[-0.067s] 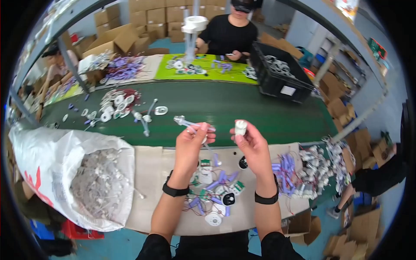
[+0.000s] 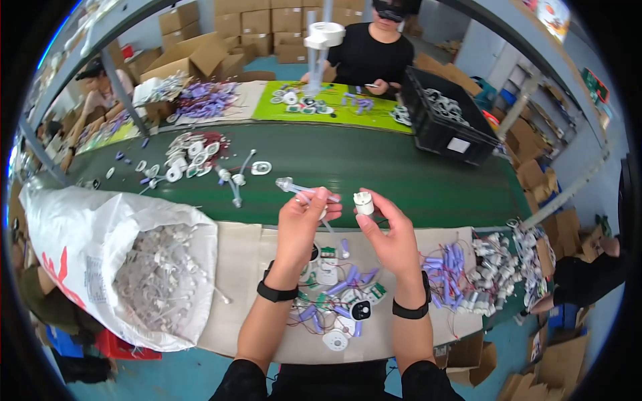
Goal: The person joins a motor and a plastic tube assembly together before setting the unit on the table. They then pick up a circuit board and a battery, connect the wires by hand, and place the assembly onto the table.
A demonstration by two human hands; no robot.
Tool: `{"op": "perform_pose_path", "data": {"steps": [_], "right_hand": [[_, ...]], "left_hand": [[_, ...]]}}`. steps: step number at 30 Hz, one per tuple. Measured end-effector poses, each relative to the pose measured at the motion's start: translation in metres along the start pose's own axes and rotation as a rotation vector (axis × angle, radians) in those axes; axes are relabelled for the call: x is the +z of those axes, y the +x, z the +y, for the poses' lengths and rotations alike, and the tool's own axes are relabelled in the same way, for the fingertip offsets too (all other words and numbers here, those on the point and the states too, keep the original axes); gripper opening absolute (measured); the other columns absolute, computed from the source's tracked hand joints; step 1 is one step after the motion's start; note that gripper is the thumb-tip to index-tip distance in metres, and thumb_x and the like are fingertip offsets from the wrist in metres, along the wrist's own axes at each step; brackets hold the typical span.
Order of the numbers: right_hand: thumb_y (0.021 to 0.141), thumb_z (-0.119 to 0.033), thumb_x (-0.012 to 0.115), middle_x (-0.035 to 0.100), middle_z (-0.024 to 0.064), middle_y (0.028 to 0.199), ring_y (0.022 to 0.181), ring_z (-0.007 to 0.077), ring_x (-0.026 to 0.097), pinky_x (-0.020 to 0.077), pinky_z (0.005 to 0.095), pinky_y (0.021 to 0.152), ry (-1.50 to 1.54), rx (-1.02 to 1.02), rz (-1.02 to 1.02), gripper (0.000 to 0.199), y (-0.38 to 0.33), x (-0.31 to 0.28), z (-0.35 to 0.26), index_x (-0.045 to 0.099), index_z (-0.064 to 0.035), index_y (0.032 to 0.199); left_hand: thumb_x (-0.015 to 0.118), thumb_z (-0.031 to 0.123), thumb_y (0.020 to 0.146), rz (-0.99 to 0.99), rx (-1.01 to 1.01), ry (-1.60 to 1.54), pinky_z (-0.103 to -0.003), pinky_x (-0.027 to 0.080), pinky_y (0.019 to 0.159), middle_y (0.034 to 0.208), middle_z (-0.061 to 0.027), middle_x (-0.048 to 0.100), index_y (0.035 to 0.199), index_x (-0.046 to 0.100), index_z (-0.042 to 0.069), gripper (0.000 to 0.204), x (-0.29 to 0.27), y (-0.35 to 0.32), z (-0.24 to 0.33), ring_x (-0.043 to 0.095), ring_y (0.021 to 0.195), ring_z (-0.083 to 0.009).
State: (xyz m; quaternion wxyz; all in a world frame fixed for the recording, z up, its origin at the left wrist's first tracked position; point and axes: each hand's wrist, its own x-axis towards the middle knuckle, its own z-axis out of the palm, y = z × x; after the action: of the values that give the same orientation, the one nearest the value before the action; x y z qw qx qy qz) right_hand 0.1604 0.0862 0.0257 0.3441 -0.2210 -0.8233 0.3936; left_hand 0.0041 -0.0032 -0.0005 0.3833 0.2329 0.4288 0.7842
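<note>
Above the green belt, my left hand [image 2: 301, 220] is closed on translucent plastic stems [image 2: 286, 185]; one has a flared clear end pointing left, another slants down below the fingers. My right hand [image 2: 393, 240] pinches a short white plastic cylinder [image 2: 363, 202] with a notched top, between thumb and forefinger. A small gap separates that cylinder from the stems. Beneath both hands lies a pile of purple cylindrical batteries [image 2: 336, 289], green circuit boards [image 2: 377, 291] and white round parts [image 2: 336, 340] with thin wires. A black round part [image 2: 360, 309] sits among them.
At left, a white sack [image 2: 73, 234] gapes open, full of translucent stems [image 2: 160, 281]. More batteries [image 2: 447, 271] and white parts [image 2: 493, 274] are heaped at right. White pieces [image 2: 190, 157] rest on the belt [image 2: 307, 150]. Beyond stand a black crate [image 2: 461, 146] and a co-worker [image 2: 374, 53].
My right hand has brought the white cylinder nearer to the stems in my left hand. The whole view has shifted slightly. Both hands keep their hold.
</note>
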Motion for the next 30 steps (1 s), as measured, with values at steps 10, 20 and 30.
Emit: {"op": "perform_pose_path", "data": {"steps": [10,20,30], "right_hand": [[0.093,-0.019,0.064,0.062,0.0063,0.091,0.086,0.0195,0.058,0.0429,0.0308,0.083,-0.025,-0.135,-0.037,0.036,0.023,0.036,0.004,0.063,-0.0003,0.124],[0.091,-0.017,0.066,0.062,0.0070,0.091,0.086,0.0212,0.057,0.0422,0.0311,0.086,-0.032,-0.095,-0.047,0.035,0.020,0.034,0.003,0.065,-0.0012,0.122],[0.088,-0.014,0.068,0.064,0.0062,0.090,0.088,0.0249,0.055,0.0371,0.0342,0.093,-0.284,-0.208,0.075,0.032,0.017,0.040,-0.005,0.067,-0.0042,0.118]], "left_hand": [[0.059,0.033,0.100,0.009,-0.014,0.033,-0.031,0.057,0.084,0.097,-0.0066,0.070,0.101,0.063,0.003,0.030,-0.018,0.016,0.010,0.066,0.090,-0.0133],[0.063,0.026,0.099,-0.069,-0.013,0.103,-0.028,0.056,0.081,0.096,-0.0061,0.071,0.102,0.066,0.001,0.026,-0.025,0.020,0.008,0.066,0.089,-0.0121],[0.065,0.021,0.097,-0.052,-0.004,0.084,-0.025,0.055,0.078,0.096,-0.0054,0.071,0.102,0.068,0.002,0.019,-0.023,0.020,0.005,0.066,0.088,-0.0112]]}}
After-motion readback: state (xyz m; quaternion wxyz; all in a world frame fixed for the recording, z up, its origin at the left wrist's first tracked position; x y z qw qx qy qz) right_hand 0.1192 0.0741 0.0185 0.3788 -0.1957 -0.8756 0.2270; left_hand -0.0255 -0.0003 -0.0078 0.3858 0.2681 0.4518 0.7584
